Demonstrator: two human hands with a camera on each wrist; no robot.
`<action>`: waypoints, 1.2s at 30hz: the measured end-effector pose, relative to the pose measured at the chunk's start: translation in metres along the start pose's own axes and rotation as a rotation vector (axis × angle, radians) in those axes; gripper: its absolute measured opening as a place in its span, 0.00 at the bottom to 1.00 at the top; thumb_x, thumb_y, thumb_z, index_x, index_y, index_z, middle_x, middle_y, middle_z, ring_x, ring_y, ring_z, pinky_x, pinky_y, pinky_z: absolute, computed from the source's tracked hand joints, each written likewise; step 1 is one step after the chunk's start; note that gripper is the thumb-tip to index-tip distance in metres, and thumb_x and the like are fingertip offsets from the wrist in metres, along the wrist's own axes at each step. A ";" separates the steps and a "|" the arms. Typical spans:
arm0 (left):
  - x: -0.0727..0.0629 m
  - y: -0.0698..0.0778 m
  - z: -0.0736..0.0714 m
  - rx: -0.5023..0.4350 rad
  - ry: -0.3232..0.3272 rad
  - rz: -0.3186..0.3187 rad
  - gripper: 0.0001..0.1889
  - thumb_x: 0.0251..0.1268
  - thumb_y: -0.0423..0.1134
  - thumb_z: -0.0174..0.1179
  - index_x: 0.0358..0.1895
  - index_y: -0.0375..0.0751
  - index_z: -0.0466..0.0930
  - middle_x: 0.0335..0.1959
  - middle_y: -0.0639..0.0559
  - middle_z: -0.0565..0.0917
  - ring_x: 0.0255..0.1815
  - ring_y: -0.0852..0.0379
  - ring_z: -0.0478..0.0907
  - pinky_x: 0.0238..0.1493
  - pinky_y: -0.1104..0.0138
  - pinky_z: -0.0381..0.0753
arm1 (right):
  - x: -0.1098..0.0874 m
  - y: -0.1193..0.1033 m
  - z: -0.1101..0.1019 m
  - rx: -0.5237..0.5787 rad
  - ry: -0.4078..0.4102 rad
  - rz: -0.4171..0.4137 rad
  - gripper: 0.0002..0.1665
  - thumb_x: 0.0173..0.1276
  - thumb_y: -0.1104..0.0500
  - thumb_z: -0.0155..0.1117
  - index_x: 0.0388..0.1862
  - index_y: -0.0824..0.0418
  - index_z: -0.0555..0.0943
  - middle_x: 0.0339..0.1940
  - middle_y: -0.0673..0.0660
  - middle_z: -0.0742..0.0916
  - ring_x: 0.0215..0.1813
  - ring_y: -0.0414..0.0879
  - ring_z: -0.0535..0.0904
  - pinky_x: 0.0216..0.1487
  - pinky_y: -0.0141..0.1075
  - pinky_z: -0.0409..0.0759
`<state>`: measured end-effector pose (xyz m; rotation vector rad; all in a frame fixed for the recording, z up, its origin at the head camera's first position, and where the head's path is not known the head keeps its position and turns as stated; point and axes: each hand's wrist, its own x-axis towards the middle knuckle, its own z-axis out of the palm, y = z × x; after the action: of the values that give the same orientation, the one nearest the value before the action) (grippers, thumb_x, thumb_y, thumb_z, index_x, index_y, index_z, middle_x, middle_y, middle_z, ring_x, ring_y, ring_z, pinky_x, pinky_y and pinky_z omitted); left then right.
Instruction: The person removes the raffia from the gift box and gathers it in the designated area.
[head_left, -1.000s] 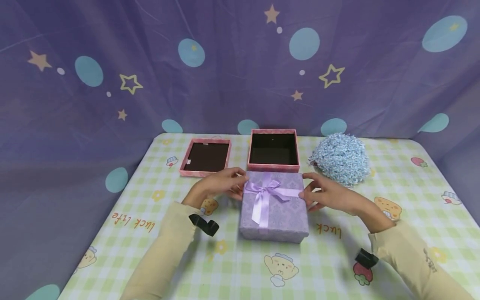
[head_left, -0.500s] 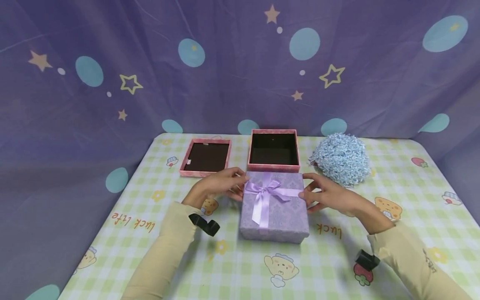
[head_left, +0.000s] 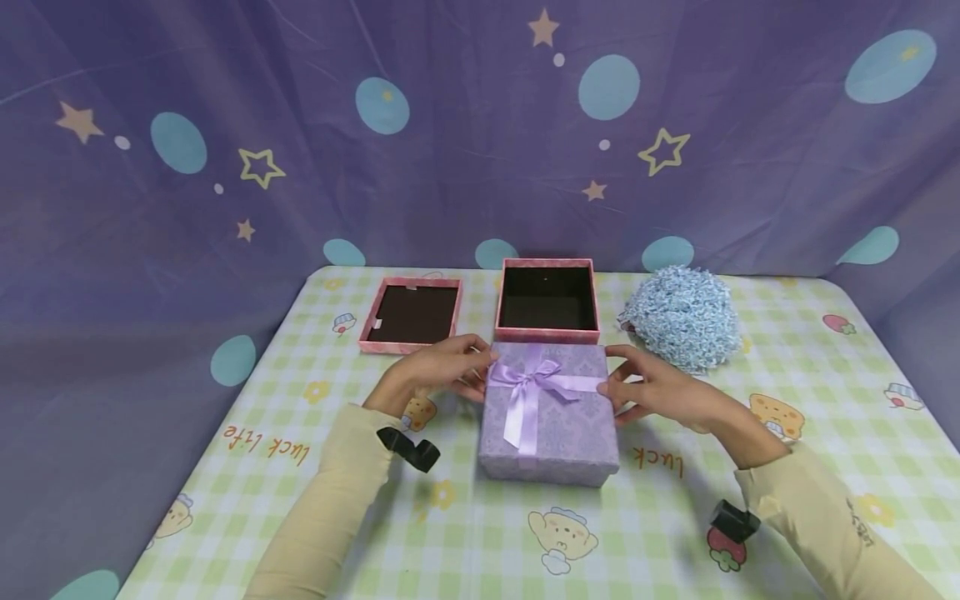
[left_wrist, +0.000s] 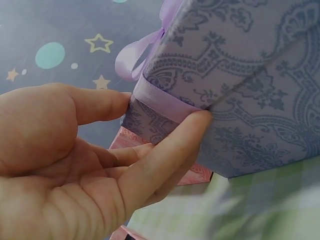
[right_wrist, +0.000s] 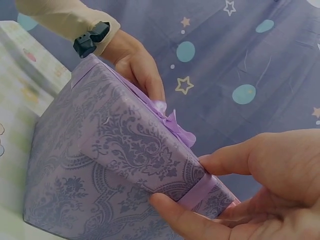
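In the middle of the checked table [head_left: 247, 508], well in from the left and right edges: a purple box [head_left: 570, 433] with its lid [right_wrist: 130, 140] on, flat on the cloth. On top, a shiny bow [head_left: 532, 379], toward the back.

At the box's left side, the left hand [head_left: 442, 367], bent in a small pinch on the lid's edge: thumb on top by the ribbon [left_wrist: 162, 101], a finger down the side. At the right side, the right hand [head_left: 660, 392], in the same kind of pinch, thumb up top, finger below. On both hands, only a little gap from thumb to finger, with the lid's edge inside.

Right behind the purple box, near the table's back edge, a pink box [head_left: 547, 337], open side up and dark inside. Hard to tell if touching the purple box or just apart from it. Toward the back left corner, a pink lid [head_left: 416, 314], upside down, with a thin strip of table before the pink box. Toward the back right corner, a pile of blue fluff [head_left: 684, 317], just behind the right hand, with a small gap next to the pink box.

Lots of room in front of the purple box. Wide room too, past both hands, out to the left and right edges. Very little room at the back, with the pink box there.
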<state>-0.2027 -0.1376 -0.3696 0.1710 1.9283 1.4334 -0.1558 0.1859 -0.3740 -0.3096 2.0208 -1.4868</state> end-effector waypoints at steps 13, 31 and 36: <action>-0.002 0.002 0.000 0.008 -0.002 0.003 0.15 0.75 0.41 0.48 0.54 0.31 0.64 0.40 0.41 0.73 0.35 0.52 0.78 0.40 0.62 0.86 | 0.000 -0.001 0.000 -0.004 -0.002 0.001 0.48 0.70 0.56 0.60 0.75 0.66 0.43 0.53 0.69 0.69 0.43 0.51 0.80 0.46 0.48 0.84; -0.005 0.007 -0.001 0.011 -0.007 0.020 0.15 0.75 0.41 0.48 0.52 0.31 0.65 0.38 0.42 0.73 0.33 0.52 0.78 0.40 0.63 0.86 | -0.003 -0.005 -0.001 0.011 -0.004 -0.023 0.47 0.70 0.56 0.60 0.76 0.66 0.43 0.52 0.69 0.71 0.43 0.52 0.79 0.48 0.49 0.84; -0.006 0.008 -0.001 0.018 -0.005 0.031 0.15 0.75 0.40 0.48 0.53 0.30 0.65 0.37 0.43 0.73 0.33 0.52 0.78 0.40 0.63 0.86 | -0.003 -0.007 -0.001 0.011 0.002 -0.025 0.47 0.70 0.56 0.60 0.76 0.65 0.43 0.51 0.69 0.71 0.42 0.51 0.79 0.47 0.47 0.84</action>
<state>-0.2013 -0.1389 -0.3593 0.2128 1.9430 1.4348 -0.1549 0.1860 -0.3659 -0.3297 2.0165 -1.5134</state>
